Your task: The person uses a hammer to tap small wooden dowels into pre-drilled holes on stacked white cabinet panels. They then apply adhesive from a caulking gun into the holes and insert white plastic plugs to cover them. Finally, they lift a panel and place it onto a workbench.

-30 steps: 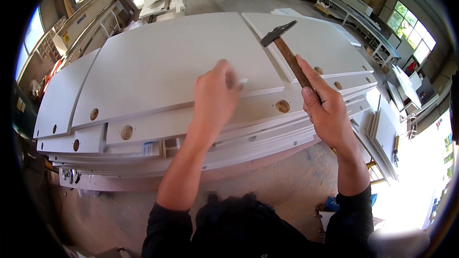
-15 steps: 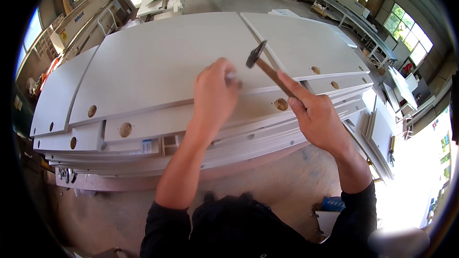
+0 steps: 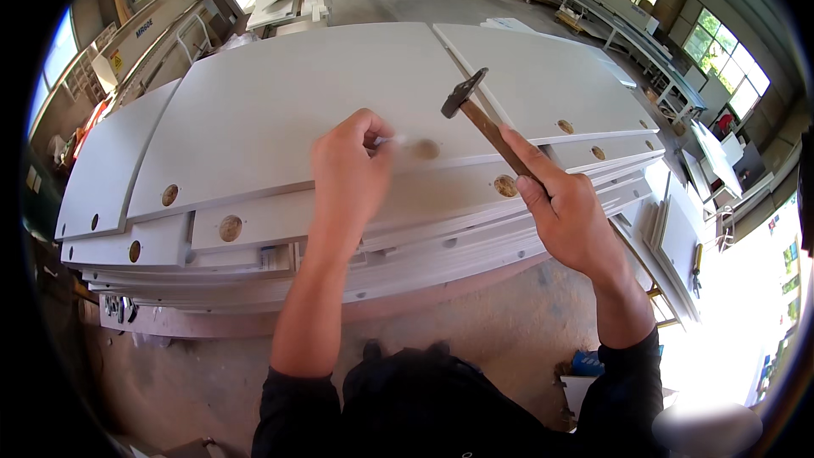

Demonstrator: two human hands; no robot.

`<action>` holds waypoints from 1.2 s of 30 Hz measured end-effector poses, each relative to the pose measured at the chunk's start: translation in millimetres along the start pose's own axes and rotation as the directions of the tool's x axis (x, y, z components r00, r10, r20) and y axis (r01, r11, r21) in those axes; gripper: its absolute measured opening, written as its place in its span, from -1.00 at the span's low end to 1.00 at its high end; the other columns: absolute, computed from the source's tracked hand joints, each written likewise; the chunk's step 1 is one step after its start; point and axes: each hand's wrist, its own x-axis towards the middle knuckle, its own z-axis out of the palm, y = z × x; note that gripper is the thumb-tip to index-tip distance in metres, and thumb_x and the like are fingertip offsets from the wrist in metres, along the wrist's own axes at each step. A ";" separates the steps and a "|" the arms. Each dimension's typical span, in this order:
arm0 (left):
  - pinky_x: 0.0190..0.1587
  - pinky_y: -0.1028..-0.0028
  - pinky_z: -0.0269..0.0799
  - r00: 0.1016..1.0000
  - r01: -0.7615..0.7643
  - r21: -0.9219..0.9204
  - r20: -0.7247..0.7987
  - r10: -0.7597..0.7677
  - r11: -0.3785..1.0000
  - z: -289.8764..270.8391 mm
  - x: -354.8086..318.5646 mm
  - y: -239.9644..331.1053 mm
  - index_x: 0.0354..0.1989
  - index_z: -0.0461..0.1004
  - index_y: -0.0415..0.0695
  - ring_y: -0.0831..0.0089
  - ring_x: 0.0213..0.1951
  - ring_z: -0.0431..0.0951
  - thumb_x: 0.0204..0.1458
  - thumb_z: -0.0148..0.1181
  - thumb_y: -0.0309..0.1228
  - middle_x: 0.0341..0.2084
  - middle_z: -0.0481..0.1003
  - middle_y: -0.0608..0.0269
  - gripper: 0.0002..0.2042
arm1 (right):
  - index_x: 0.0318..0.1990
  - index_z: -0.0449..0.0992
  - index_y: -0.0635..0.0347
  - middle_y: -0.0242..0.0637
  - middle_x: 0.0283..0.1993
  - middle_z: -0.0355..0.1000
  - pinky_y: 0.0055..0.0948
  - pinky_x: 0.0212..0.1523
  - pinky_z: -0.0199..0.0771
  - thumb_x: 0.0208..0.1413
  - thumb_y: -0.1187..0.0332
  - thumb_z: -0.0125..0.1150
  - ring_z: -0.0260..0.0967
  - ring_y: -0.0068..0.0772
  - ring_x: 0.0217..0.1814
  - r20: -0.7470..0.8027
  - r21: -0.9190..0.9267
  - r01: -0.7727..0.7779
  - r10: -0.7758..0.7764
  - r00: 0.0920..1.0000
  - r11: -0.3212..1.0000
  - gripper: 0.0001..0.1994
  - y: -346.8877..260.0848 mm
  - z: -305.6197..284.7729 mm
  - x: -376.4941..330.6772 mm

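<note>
My right hand [image 3: 572, 216] is closed around the wooden handle of a hammer [image 3: 496, 137]. Its dark metal head is raised above the gap between two white panels. My left hand [image 3: 349, 171] hovers over the front part of the large white panel [image 3: 288, 102], fingers pinched together. A small pale blur shows at the fingertips, too smeared to name. Just right of those fingertips, a round brown hole [image 3: 426, 149] shows blurred in the panel. Another round hole [image 3: 170, 195] lies near this panel's left front corner.
More white panels with round holes are stacked underneath, their front edges [image 3: 424, 267] uneven. A second top panel [image 3: 543, 76] lies at the right. Long conveyor tables [image 3: 593, 21] run along the far right wall. A yellow-handled tool [image 3: 697, 267] rests on panels at the right.
My left hand has moved left, away from the hammer, uncovering the round hole. The right hand still holds the hammer, almost in the same place.
</note>
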 end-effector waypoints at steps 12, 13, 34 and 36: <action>-0.23 0.26 0.56 0.998 -0.044 -0.041 0.032 0.045 0.998 0.5 1.2 -5.8 -0.39 0.58 -0.26 0.11 -0.39 0.66 -0.02 0.30 -0.63 -0.45 0.65 0.04 -0.96 | 0.58 0.27 -0.12 -0.18 -0.34 0.51 -0.47 -0.08 0.44 0.47 0.42 0.07 0.28 -0.45 -0.35 0.017 0.097 0.064 -0.066 0.998 0.993 -0.44 8.1 15.0 7.6; -0.23 0.26 0.56 0.999 -0.046 -0.020 0.026 0.046 0.999 1.6 1.7 -5.1 -0.39 0.58 -0.26 0.10 -0.39 0.66 -0.02 0.30 -0.63 -0.45 0.65 0.04 -0.96 | 0.58 0.27 -0.13 -0.19 -0.36 0.48 -0.47 -0.08 0.44 0.47 0.42 0.07 0.27 -0.45 -0.35 0.007 0.104 0.083 -0.084 0.996 0.991 -0.44 7.4 15.2 8.3; -0.23 0.41 0.55 0.997 -0.033 -0.015 0.066 0.034 0.999 0.4 2.9 -10.6 -0.19 0.54 -0.26 0.44 -0.37 0.62 0.09 0.32 -0.63 -0.40 0.64 0.17 -0.86 | 0.57 0.28 -0.17 0.12 -0.24 0.58 -0.25 -0.10 0.52 0.47 0.39 0.04 0.40 0.02 -0.39 0.031 0.036 0.067 -0.068 0.997 0.997 -0.46 -16.4 11.9 14.8; -0.24 0.42 0.53 0.999 -0.052 -0.033 0.008 0.052 0.998 0.3 3.0 -12.2 -0.20 0.54 -0.26 0.47 -0.37 0.59 0.11 0.28 -0.63 -0.40 0.62 0.20 -0.89 | 0.56 0.28 -0.18 0.20 -0.23 0.60 -0.19 -0.13 0.53 0.47 0.39 0.03 0.43 0.18 -0.40 -0.047 0.076 0.041 -0.037 0.998 0.996 -0.46 -24.7 10.9 13.9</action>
